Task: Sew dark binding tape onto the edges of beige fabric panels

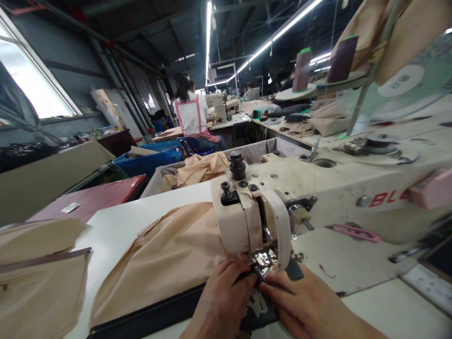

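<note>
- Head view: both hands, left hand [222, 301] and right hand [303, 306], press flat on the dark strip [158, 313], gripping nothing.
- Fingertips sit right by the needle foot [263, 258]; it could poke them.

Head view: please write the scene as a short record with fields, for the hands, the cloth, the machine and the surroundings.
left hand: on the dark strip, fingertips at the presser foot
right hand: on the dark strip, right of the foot
dark strip: lies along the near edge of the beige fabric
beige fabric: spread left of the sewing machine
sewing machine: white, worn, red letters
presser foot: metal, above the strip
behind: person in a pink-trimmed apron, seated, back turned
</note>
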Demonstrator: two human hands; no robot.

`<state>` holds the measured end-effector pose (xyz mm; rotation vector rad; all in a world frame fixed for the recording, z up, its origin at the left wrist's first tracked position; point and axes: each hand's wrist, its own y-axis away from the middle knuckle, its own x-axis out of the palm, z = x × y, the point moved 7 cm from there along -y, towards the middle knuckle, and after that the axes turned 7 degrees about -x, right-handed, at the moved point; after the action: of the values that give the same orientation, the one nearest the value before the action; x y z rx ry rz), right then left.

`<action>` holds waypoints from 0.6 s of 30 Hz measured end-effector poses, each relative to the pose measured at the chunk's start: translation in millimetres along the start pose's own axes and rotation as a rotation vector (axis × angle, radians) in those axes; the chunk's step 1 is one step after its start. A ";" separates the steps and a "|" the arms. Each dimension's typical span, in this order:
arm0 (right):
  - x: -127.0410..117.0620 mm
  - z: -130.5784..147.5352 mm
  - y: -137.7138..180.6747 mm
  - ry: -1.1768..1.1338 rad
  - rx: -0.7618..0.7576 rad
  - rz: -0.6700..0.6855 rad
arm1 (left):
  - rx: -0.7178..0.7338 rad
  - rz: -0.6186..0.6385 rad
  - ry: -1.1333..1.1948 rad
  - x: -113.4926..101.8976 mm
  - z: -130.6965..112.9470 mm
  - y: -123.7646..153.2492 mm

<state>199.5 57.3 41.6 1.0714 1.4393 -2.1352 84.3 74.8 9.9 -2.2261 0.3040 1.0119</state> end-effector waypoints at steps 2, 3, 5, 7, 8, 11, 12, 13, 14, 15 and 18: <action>2.2 -1.1 0.3 0.016 -0.004 -0.022 | -0.011 0.055 0.009 -4.4 -5.0 -5.3; 4.4 -2.0 0.5 0.019 0.010 -0.004 | -0.019 0.068 0.013 -6.8 -6.8 -7.3; 8.6 -4.0 1.0 0.025 0.056 0.062 | -0.037 0.043 0.029 -12.0 -8.2 -9.3; 7.5 -2.8 0.8 0.035 0.070 0.082 | -0.062 0.023 0.046 -13.2 -6.1 -8.7; 5.6 -1.7 0.4 0.040 0.068 0.078 | -0.073 0.019 0.052 -12.6 -4.3 -7.9; 2.9 -1.1 0.3 0.052 0.081 0.094 | -0.109 0.041 0.077 -8.1 1.8 -4.9; 3.2 -1.6 0.7 0.051 0.086 0.107 | -0.118 0.051 0.086 -6.8 3.4 -4.0; 3.8 -2.0 1.3 0.049 0.089 0.120 | -0.128 0.061 0.091 -5.5 4.9 -3.2; 4.5 -2.4 2.1 0.048 0.090 0.128 | -0.136 0.070 0.092 -4.5 6.1 -2.5; 5.4 -3.0 3.1 0.047 0.090 0.135 | -0.142 0.075 0.090 -3.9 7.0 -1.8; 8.0 -5.2 6.1 0.028 0.088 0.133 | -0.147 0.080 0.083 -3.1 7.7 0.1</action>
<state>200.3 60.3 30.7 1.1984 1.2586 -2.1141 77.6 79.6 8.5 -2.4092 0.3684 1.0142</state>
